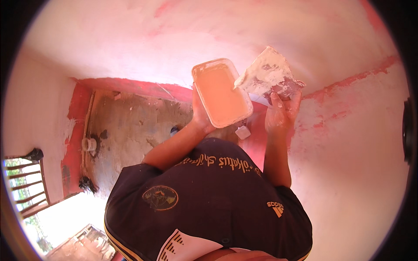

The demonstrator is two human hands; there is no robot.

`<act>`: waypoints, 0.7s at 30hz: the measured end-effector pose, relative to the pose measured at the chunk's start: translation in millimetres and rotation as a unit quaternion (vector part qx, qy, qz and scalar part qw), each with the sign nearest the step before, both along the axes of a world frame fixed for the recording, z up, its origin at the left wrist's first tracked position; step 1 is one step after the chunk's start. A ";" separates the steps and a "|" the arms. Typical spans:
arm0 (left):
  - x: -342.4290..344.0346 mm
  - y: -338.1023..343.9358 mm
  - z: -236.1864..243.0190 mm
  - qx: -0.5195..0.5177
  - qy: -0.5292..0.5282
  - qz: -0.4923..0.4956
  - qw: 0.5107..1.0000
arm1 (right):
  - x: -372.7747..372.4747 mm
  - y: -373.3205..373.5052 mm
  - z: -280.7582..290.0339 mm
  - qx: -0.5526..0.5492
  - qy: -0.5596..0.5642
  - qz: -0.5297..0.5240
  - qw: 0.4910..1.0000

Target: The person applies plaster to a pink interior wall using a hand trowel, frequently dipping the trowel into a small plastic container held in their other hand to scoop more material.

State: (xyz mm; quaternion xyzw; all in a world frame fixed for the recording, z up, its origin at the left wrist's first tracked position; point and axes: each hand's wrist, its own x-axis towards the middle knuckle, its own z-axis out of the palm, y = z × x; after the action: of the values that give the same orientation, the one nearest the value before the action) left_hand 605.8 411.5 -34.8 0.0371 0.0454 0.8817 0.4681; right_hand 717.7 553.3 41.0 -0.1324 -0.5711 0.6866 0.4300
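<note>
A clear-rimmed rectangular tub (pixel 221 93), holding a smooth peach-coloured liquid or paste, is tilted toward me in front of my chest. My left hand (pixel 200 114) grips its left side, with most of the fingers hidden behind it. Just right of the tub, my right hand (pixel 282 112) is closed on the lower end of a flat, roughly triangular piece (pixel 266 71). Pale, wet-looking putty coats most of this piece, and purplish-grey patches show through. Its left corner points at the tub's right rim. Pale smears mark the right fingers.
Pale walls with red patches surround me; the right wall (pixel 348 143) is close to my right arm. Below lies a stained brown floor (pixel 126 117). A small white container (pixel 243 132), a whitish bucket (pixel 89 144), a black bundle (pixel 88 185) and a barred opening (pixel 28 187) are also around.
</note>
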 end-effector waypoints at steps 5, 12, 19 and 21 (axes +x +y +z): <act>16.8 34.7 17.8 -0.008 0.030 -0.023 0.999 | 31.0 17.5 13.7 -0.020 -0.064 -0.009 0.998; 27.5 66.6 41.9 -0.028 0.120 -0.019 0.992 | 56.4 63.4 13.7 -0.199 -0.063 0.050 0.977; 65.8 76.0 75.5 -0.104 0.261 0.024 0.959 | 96.4 68.5 45.5 -0.370 0.030 0.196 0.908; 68.0 83.8 90.3 -0.088 0.192 -0.012 0.977 | 89.8 65.0 67.4 -0.358 0.031 0.159 0.919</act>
State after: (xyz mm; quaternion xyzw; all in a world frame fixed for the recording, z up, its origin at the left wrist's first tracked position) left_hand 673.8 495.3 55.5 0.1650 0.2109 0.8453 0.4623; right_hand 807.5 618.3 108.4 -0.1641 -0.2869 0.9084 0.2562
